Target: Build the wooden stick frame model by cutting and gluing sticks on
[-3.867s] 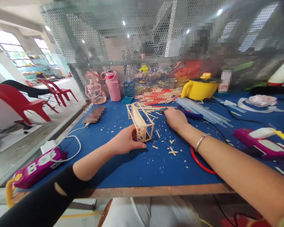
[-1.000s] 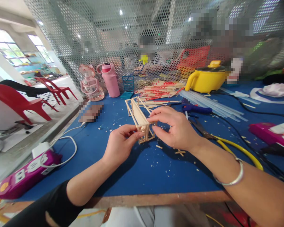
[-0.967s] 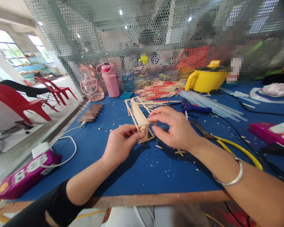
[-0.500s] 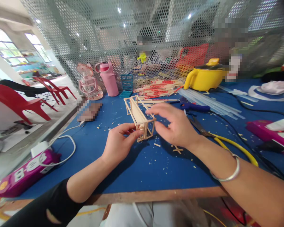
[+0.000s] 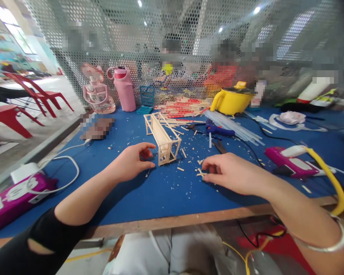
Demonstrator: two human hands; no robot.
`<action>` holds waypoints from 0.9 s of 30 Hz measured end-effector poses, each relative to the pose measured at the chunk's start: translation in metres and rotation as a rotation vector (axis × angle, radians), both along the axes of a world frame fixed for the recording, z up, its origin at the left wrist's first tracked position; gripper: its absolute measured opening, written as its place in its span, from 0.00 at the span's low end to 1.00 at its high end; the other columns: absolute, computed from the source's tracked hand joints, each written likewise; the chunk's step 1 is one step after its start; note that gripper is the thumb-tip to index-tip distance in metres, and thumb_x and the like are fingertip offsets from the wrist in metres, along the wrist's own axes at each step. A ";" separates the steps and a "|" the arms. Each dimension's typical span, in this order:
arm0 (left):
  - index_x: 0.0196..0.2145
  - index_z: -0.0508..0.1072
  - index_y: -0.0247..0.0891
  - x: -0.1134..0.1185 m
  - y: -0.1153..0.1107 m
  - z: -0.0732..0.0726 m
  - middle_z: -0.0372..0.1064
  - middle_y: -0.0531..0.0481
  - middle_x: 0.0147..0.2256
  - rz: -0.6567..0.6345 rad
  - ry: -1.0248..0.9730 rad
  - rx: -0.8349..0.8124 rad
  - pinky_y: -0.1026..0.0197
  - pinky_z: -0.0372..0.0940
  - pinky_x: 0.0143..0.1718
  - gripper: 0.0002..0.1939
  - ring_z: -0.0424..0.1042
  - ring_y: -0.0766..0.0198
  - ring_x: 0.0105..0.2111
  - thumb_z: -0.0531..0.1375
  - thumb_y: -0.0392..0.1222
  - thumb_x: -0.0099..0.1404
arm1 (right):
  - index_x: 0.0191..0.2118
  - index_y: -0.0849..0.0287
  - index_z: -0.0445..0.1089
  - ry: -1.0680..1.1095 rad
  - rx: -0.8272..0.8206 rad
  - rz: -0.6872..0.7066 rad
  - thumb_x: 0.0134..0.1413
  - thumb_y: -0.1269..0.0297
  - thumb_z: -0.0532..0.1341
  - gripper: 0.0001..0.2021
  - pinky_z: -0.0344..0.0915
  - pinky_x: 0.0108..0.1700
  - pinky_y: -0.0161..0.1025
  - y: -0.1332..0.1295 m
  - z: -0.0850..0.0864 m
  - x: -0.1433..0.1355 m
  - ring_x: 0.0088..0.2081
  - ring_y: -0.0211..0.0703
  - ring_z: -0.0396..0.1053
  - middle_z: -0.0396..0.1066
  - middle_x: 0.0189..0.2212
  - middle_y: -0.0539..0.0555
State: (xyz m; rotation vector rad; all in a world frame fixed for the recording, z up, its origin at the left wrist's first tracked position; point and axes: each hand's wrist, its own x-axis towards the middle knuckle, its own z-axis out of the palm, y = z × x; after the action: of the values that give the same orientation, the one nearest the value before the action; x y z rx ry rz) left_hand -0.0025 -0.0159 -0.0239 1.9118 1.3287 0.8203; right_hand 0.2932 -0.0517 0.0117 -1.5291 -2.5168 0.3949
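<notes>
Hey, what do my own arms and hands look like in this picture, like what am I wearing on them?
Your left hand and right hand are both without gloves. On the left side, a black sleeve ends along the forearm and has an oval opening in it. On the right side, there's a silver-coloured bangle, with no sleeve in view.

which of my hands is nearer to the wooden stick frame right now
Left. Your left hand is open just to the left of the wooden stick frame; your right hand is farther off to its right, at the crossed sticks.
</notes>
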 end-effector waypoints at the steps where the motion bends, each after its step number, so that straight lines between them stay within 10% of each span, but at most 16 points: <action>1: 0.45 0.74 0.37 0.000 0.001 0.000 0.74 0.49 0.31 -0.004 0.027 0.008 0.58 0.66 0.36 0.21 0.72 0.61 0.31 0.64 0.43 0.52 | 0.35 0.53 0.75 0.006 0.019 -0.018 0.50 0.58 0.63 0.08 0.59 0.23 0.34 -0.005 -0.002 -0.002 0.23 0.38 0.68 0.73 0.23 0.47; 15: 0.36 0.74 0.39 0.004 -0.002 0.007 0.65 0.55 0.19 0.136 -0.016 0.076 0.64 0.54 0.22 0.15 0.61 0.65 0.19 0.52 0.49 0.63 | 0.36 0.55 0.77 -0.070 0.194 0.011 0.59 0.66 0.54 0.12 0.65 0.39 0.40 0.012 -0.008 -0.040 0.37 0.45 0.73 0.77 0.34 0.53; 27: 0.38 0.76 0.37 0.006 -0.001 0.003 0.76 0.48 0.34 0.152 -0.140 0.148 0.61 0.63 0.35 0.13 0.72 0.62 0.32 0.52 0.37 0.61 | 0.30 0.57 0.74 -0.019 0.162 0.017 0.56 0.68 0.58 0.08 0.65 0.38 0.39 0.011 -0.023 -0.062 0.35 0.45 0.73 0.76 0.31 0.54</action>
State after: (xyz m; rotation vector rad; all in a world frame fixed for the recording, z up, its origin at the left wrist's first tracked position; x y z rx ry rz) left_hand 0.0039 -0.0165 -0.0214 1.8423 1.3719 1.1359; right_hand 0.2312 -0.0409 -0.0110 -1.4579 -2.5080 0.1740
